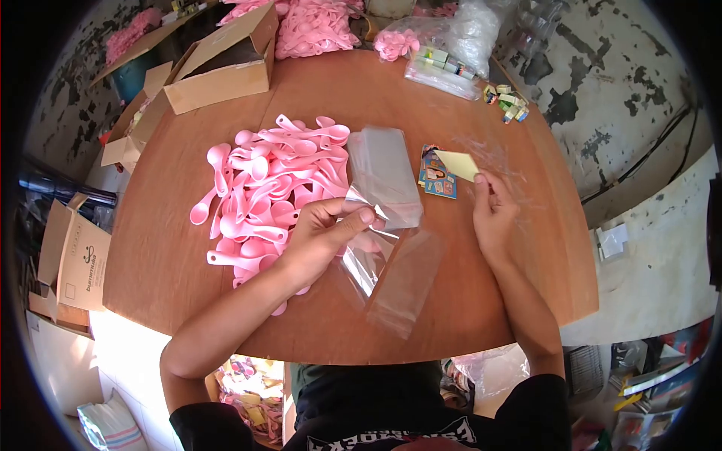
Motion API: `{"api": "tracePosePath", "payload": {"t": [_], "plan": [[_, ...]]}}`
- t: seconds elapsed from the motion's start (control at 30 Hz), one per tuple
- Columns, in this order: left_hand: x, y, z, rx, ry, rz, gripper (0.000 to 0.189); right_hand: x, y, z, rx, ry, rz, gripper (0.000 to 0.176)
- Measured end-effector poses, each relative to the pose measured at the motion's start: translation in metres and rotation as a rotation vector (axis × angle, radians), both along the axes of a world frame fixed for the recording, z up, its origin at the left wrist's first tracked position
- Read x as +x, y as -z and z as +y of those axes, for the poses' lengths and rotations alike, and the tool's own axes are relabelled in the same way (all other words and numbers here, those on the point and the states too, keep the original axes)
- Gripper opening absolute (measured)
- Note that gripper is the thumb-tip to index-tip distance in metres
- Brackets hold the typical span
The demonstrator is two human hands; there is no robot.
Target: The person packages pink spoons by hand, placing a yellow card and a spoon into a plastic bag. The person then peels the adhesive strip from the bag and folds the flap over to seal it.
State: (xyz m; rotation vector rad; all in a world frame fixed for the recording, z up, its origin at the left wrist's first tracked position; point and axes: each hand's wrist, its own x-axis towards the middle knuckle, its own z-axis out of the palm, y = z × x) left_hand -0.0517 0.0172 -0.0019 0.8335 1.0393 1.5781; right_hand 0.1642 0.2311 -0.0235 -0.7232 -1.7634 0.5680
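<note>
The left hand [325, 231] is pinching a clear bag [366, 264] between thumb and fingers, holding it over the table's [286, 90] near half. The right hand [496, 210] is gripping a yellow card [459, 164] by its corner, just above the blue cards [438, 179]. Between the hands, a bag stack [385, 169] is lying flat, and pink spoons [280, 184] are sitting heaped beside it on the left. An open box [220, 79] is standing at the table's far left corner.
</note>
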Motion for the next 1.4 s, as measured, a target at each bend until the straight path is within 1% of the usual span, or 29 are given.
{"api": "tracePosePath", "payload": {"t": [0.03,0.07,0.13,0.2,0.23,0.27,0.33,0.4,0.5,0.6,0.67,0.8,0.87,1.0,1.07,1.1,1.17,1.2,1.27,1.4], "plan": [[0.0,0.0,0.0,-0.017,0.015,0.0,0.018,-0.006,-0.015,-0.011,-0.059,-0.064,0.154,0.018],[0.0,0.0,0.0,-0.034,0.029,0.001,0.018,-0.006,-0.027,-0.019,-0.06,-0.072,0.149,0.018],[0.004,0.001,0.001,-0.023,0.023,-0.025,0.018,-0.005,-0.046,-0.031,-0.153,-0.078,0.172,0.02],[0.005,0.002,0.003,0.027,0.025,0.006,0.018,-0.007,-0.059,-0.04,-0.137,-0.122,0.188,0.021],[0.004,-0.008,0.0,0.016,0.065,0.024,0.019,-0.008,-0.067,-0.048,-0.22,-0.201,0.214,0.022],[0.003,-0.007,-0.001,0.017,0.062,0.02,0.019,-0.01,-0.074,-0.056,-0.302,-0.28,0.24,0.023],[0.002,-0.004,0.0,0.052,0.091,0.108,0.022,-0.015,-0.084,-0.068,-0.302,-0.326,0.212,0.022],[0.002,0.003,0.002,0.054,0.076,0.132,0.026,-0.021,-0.09,-0.076,-0.303,-0.372,0.186,0.022],[0.002,0.004,0.002,0.091,0.059,0.161,0.025,-0.028,-0.094,-0.082,-0.233,-0.404,0.181,0.021],[0.001,0.0,0.001,0.103,0.064,0.191,0.026,-0.03,-0.093,-0.086,-0.182,-0.368,0.188,0.021],[0.001,-0.004,-0.001,0.062,0.106,0.12,0.025,-0.027,-0.089,-0.086,-0.054,-0.357,0.183,0.02],[0.001,0.005,0.004,0.1,0.107,0.111,0.024,-0.018,-0.083,-0.082,0.033,-0.417,0.157,0.019],[0.003,0.002,0.003,0.111,0.052,0.107,0.024,-0.014,-0.079,-0.079,0.103,-0.489,0.286,0.02],[0.002,0.005,0.004,0.087,-0.003,0.186,0.025,-0.009,-0.077,-0.078,0.158,-0.496,0.338,0.022],[0.001,0.002,0.002,0.017,0.018,0.274,0.026,-0.011,-0.08,-0.082,0.17,-0.442,0.286,0.024],[0.001,0.002,0.002,0.012,0.021,0.274,0.026,-0.013,-0.082,-0.084,0.165,-0.439,0.287,0.024],[0.003,0.002,0.002,-0.005,0.02,0.205,0.025,-0.013,-0.085,-0.085,0.207,-0.485,0.205,0.023],[0.003,0.004,0.003,-0.006,0.021,0.204,0.025,-0.013,-0.084,-0.084,0.206,-0.484,0.204,0.023],[0.0,0.008,0.005,0.03,0.061,0.244,0.024,-0.013,-0.082,-0.08,0.284,-0.444,0.097,0.022],[0.0,0.01,0.004,0.037,0.074,0.253,0.023,-0.017,-0.085,-0.078,0.262,-0.411,0.023,0.021]]}}
